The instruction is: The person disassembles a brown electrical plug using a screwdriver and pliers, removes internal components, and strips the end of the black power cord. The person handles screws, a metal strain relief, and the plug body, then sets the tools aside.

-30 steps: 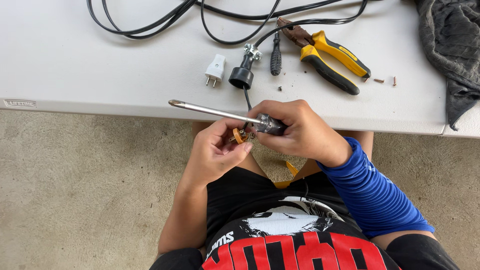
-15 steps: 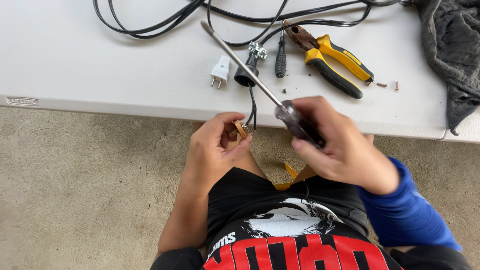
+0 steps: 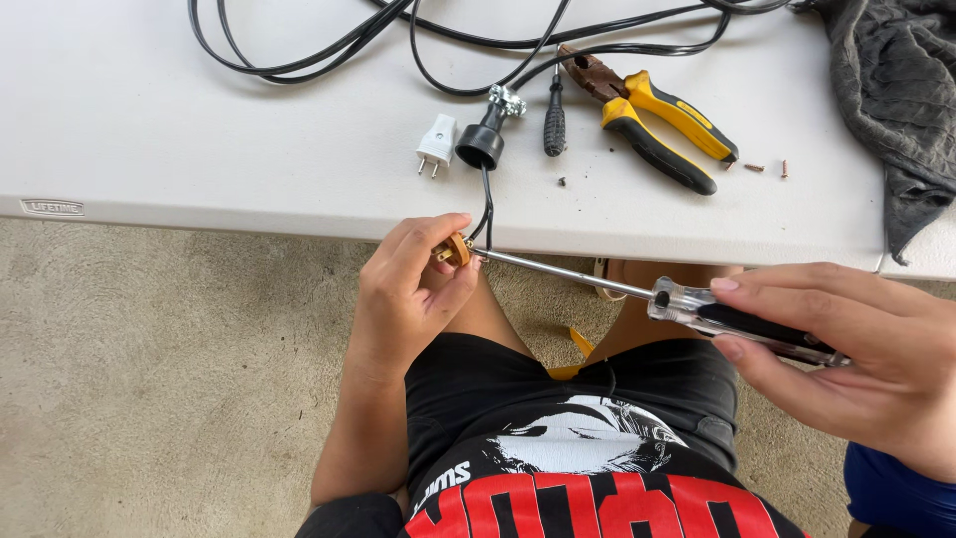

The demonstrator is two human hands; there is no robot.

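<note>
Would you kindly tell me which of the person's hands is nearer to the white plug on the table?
Left. The left hand sits just below the white plug, past the table edge, pinching a small brown part. The right hand is far off to the right, holding the screwdriver.

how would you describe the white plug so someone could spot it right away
On the white table, look just below the looping black cord. The white plug lies left of the black socket, two metal prongs pointing toward the table's near edge. It is the only white piece among dark tools.
</note>
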